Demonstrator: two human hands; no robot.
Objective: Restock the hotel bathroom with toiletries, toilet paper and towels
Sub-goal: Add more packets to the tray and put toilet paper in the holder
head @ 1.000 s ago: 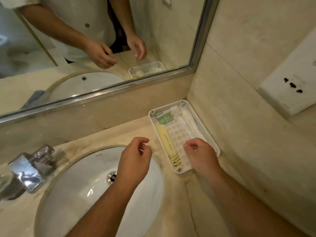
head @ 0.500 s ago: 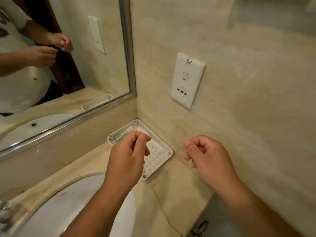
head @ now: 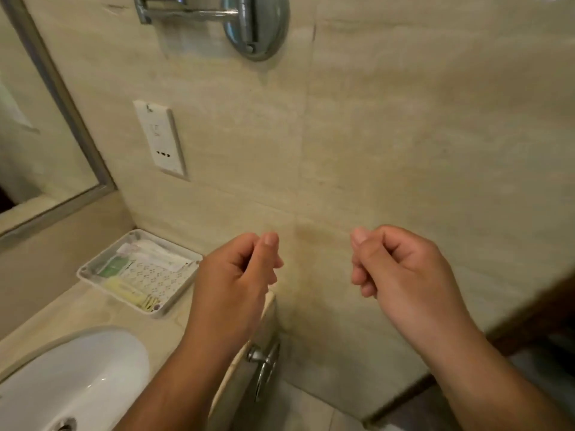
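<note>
Fingers curled, empty, on left hand (head: 233, 275) and right hand (head: 401, 275); tray (head: 155, 275) on beige counter (head: 62, 309) beside sink (head: 77, 377)

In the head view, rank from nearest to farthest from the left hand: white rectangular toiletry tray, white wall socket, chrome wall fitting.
1. White rectangular toiletry tray, just left of the left hand.
2. White wall socket, up the wall, left.
3. Chrome wall fitting, highest up.

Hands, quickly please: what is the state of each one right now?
Left hand: closed, fingers curled, nothing seen in it.
Right hand: closed, fingers curled, nothing seen in it.
</note>
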